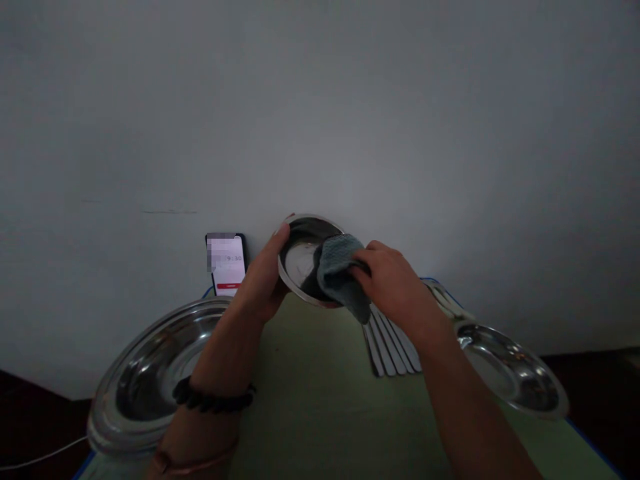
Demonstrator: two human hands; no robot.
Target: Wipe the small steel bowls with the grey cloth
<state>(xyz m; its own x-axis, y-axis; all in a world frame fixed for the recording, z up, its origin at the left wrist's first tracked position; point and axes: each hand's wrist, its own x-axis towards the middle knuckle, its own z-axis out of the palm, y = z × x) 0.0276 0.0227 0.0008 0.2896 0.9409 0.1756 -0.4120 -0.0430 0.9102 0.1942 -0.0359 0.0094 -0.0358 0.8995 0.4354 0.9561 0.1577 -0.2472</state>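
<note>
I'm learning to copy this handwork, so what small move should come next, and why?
I'd probably slide the cloth across the bowl toward the left hand. The right hand has the cloth over only the near-right part of the bowl, the inside beside it is uncovered, and the left hand grips the opposite side.

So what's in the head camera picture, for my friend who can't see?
A left hand holds a shiny metal bowl while the right hand presses a grey-green cloth inside; a phone stands behind.
</note>
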